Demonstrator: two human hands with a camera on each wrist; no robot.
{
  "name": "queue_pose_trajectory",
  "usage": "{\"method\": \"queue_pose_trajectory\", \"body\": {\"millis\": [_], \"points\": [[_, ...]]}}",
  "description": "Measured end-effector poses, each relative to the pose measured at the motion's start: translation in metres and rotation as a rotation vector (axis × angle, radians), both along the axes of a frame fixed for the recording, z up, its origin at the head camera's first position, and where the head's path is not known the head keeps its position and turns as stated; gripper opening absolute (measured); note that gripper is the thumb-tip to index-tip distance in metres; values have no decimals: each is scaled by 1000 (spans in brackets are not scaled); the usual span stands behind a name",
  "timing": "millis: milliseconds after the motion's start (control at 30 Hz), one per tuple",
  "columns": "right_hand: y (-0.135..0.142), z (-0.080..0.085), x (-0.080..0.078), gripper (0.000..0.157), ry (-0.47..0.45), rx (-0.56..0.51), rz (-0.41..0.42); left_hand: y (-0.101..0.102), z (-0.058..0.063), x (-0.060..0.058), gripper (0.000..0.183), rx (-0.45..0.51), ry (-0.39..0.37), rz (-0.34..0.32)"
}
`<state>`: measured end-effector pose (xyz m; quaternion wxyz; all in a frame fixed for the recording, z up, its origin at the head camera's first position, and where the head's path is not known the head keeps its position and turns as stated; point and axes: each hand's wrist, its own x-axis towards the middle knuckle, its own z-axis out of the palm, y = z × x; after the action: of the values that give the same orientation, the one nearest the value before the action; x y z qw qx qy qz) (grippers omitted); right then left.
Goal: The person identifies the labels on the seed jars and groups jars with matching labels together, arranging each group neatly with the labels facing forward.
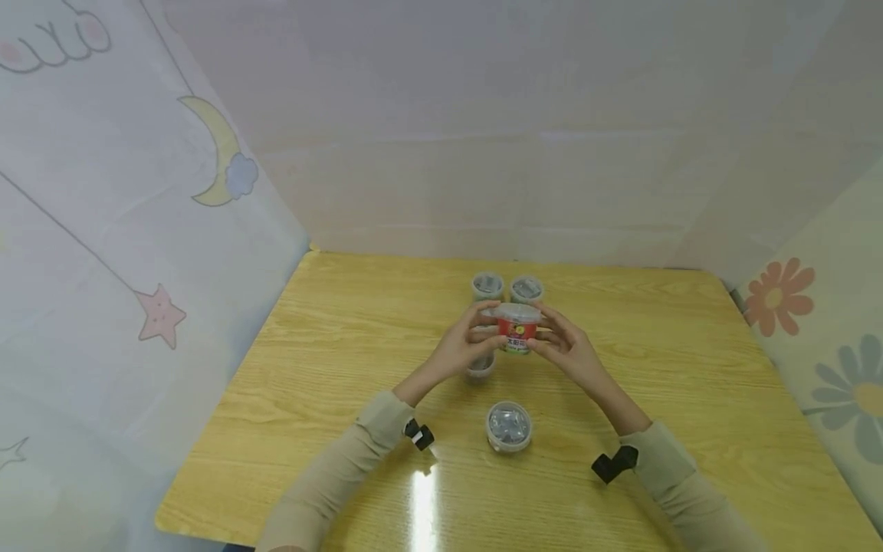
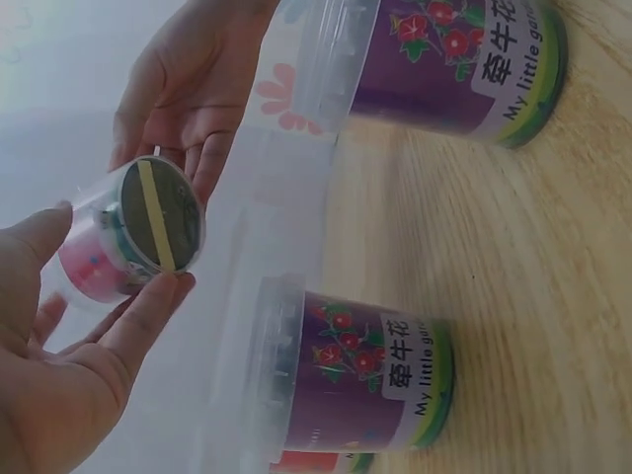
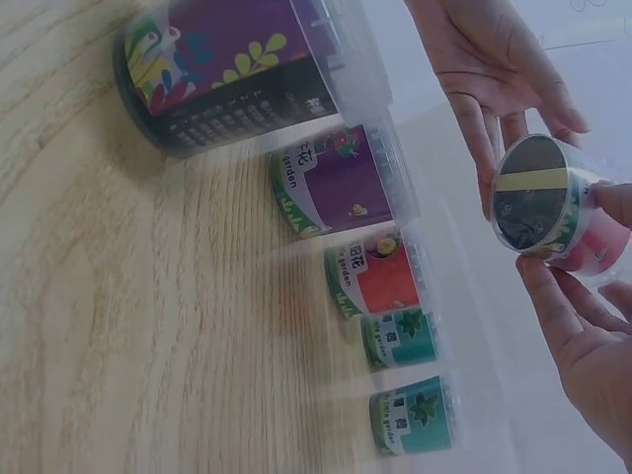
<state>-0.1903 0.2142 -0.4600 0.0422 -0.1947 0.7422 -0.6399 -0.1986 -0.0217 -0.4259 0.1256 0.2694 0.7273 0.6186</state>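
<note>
Both hands hold one small clear plastic cup (image 1: pixel 517 328) with a red flower label and a clear lid, raised above the table. My left hand (image 1: pixel 461 343) grips its left side with thumb and fingers. From the other side my right hand (image 1: pixel 567 345) grips it, the thumb low near the label. The cup's dark base with a yellow strip across it shows in both wrist views. Just below the left hand stands another lidded cup (image 1: pixel 480 366), partly hidden by that hand. A purple-labelled cup (image 2: pixel 365 370) appears beneath the hands in the left wrist view.
Two lidded cups (image 1: pixel 487 286) stand behind the hands, green-labelled cups (image 3: pixel 413 415) in the right wrist view. One more cup (image 1: pixel 509 427) stands nearer, between the forearms. A red-labelled cup (image 3: pixel 380 272) stands in the row. The wooden table (image 1: pixel 331 345) meets a pale backdrop (image 1: pixel 448 192).
</note>
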Motion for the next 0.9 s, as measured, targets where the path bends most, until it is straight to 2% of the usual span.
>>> {"method": "queue_pose_trajectory", "body": {"millis": [100,233,500,733,900], "points": [[0,-1,-2,66,-2,16,6,1,4,-3,50,0,-17,-17],[0,-1,-4,67,-7,36,13,2,6,-6,41,10,-37,-8],[2,3,-7,61,16,54,13,8,4,-13,36,17,-39,20],[7,1,-17,47,108,34,33,14,-20,-34,40,-34,12,51],[10,2,-21,47,93,107,-29,16,-23,-40,46,-137,99,100]]}}
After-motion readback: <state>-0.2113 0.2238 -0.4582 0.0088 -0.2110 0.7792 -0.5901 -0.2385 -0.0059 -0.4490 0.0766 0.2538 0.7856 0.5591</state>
